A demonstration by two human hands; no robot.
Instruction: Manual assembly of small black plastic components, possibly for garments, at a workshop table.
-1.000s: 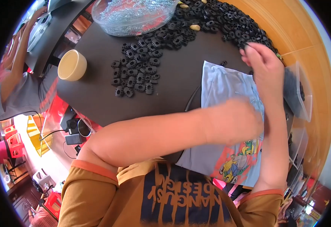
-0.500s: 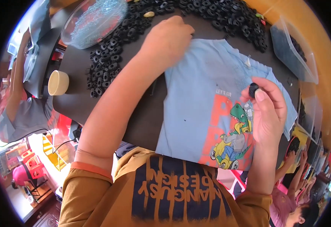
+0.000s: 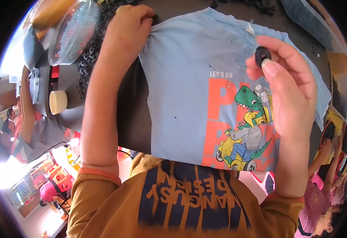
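Nearest the camera wearer's body: a mustard-brown short-sleeved shirt (image 3: pixel 197 206) with a dark printed chest panel. Just beyond it, a light-blue cloth with a cartoon dinosaur print (image 3: pixel 181 99) lies spread over a dark, smooth table (image 3: pixel 132 123), its near edge close to the wearer. The right hand (image 3: pixel 288 87) is above the right part of the cloth, palm partly turned up; its grip is closed to a pinch, thumb against fingers, on one small black rounded plastic piece (image 3: pixel 263 56). The piece is over the cloth's upper right portion, near the dinosaur's head. Tiny translucent bluish bits (image 3: pixel 241 53) are scattered on the fabric behind it, with a small white tag-like piece (image 3: pixel 250 28) at the far edge. The left hand (image 3: pixel 128 33) is at the cloth's far left corner, fingers curled, knuckles up; fingertips partly hidden, so cannot tell whether its grip holds fabric. Left of that forearm: a cream round cup (image 3: pixel 58 102), then massed black slotted plastic pieces (image 3: pixel 88 55) beside a clear round tub (image 3: pixel 68 58) containing translucent bits. A clear rectangular bin (image 3: pixel 316 27) is at upper right. Outer right: a person in a pink shirt (image 3: pixel 316 202).
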